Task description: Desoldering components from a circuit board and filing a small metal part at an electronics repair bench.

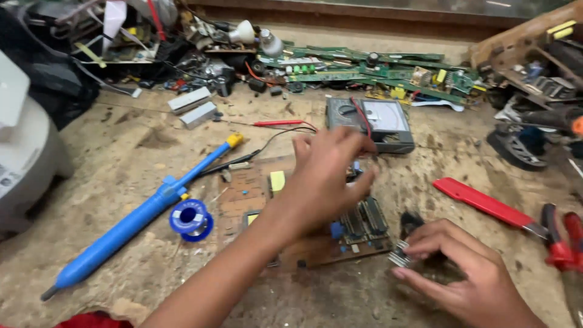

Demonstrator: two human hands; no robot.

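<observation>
Beside blue desoldering pump [130, 222], solder spool [191, 220].

Soft, even light, weak shadows; the raised left hand [325, 173] is motion-blurred, and picture edges look slightly smeared.

Left hand [328, 176] blurred — circuit board [285, 243] half hidden

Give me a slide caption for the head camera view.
Left hand hovers over a brown circuit board; right hand grips a small finned metal part beside it.
</observation>
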